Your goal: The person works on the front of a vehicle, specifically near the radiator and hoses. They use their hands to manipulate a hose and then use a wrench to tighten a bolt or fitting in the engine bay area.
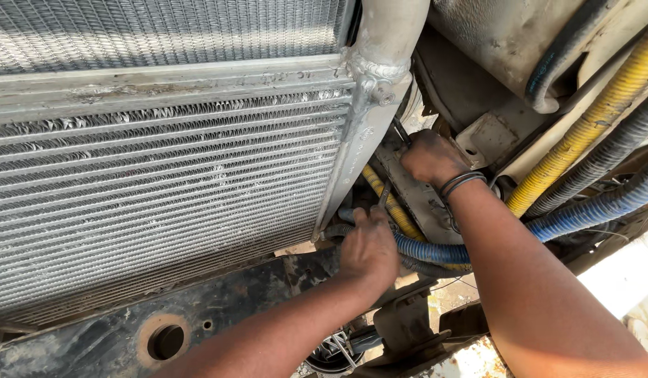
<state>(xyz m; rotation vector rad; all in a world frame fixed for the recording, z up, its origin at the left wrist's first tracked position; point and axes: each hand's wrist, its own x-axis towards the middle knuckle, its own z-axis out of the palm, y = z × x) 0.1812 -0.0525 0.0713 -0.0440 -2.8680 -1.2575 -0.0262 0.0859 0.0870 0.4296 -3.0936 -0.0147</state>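
Both hands work in the narrow gap beside a large finned radiator (163, 189), under a vehicle. The left hand (369, 248) is curled shut around a bundle of hoses at the radiator's lower corner, gripping the blue ribbed hose (436, 250) where it meets a grey one. The right hand (430, 157), with dark bands on the wrist, is closed and pressed against a dusty metal bracket (415, 192) just above; what its fingers pinch cannot be told. A yellow ribbed hose (597, 119) runs diagonally at right, beside a thick grey hose (618, 147). Below lies a dark frame rail (198, 315) with a round hole.
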